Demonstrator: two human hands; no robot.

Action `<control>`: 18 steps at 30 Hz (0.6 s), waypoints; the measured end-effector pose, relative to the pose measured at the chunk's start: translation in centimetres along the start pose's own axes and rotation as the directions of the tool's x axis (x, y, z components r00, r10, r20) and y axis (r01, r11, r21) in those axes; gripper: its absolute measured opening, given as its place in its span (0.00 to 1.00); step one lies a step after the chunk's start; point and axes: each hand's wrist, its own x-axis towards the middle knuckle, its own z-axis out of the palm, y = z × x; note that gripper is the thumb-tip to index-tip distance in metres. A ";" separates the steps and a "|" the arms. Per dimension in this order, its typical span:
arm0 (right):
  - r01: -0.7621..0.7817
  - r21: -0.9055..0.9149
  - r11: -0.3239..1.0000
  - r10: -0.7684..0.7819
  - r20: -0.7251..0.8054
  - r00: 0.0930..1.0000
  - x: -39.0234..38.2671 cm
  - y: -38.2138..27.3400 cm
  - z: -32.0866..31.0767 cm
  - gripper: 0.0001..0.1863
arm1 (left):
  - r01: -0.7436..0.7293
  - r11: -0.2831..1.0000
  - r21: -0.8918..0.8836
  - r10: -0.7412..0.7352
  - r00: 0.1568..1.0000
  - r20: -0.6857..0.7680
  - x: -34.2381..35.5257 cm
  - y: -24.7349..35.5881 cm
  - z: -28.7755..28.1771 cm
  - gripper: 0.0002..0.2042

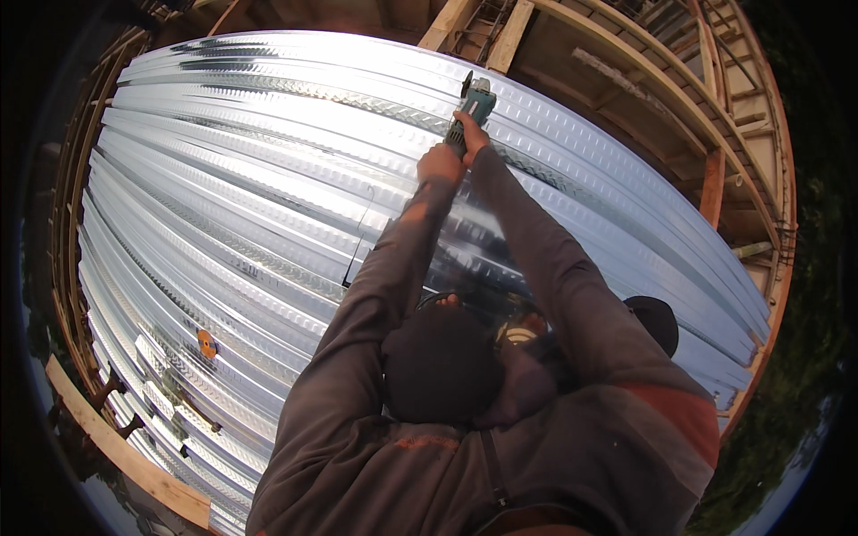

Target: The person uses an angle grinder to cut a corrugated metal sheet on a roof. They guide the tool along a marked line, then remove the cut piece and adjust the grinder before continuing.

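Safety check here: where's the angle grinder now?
In the head view, the angle grinder is high, slightly right of centre, in the left hand and right hand, near the far edge of the ribbed sheeting.

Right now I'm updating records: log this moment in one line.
left hand: gripping grinder rear; right hand: gripping farther forward; beneath: ribbed metal sheets

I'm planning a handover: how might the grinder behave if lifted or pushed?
The grinder should feel stiff, given its hard-looking body, and perhaps heavy for its size, that body being thick. Pushed over the ribbed decking, it would probably snag, since its disc juts out.
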 end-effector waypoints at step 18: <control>0.031 0.037 0.999 -0.029 -0.055 0.998 -4.3 3.1 0.6 0.26 | 0.066 0.998 0.023 -0.067 0.997 0.045 -3.2 -2.5 0.2 0.18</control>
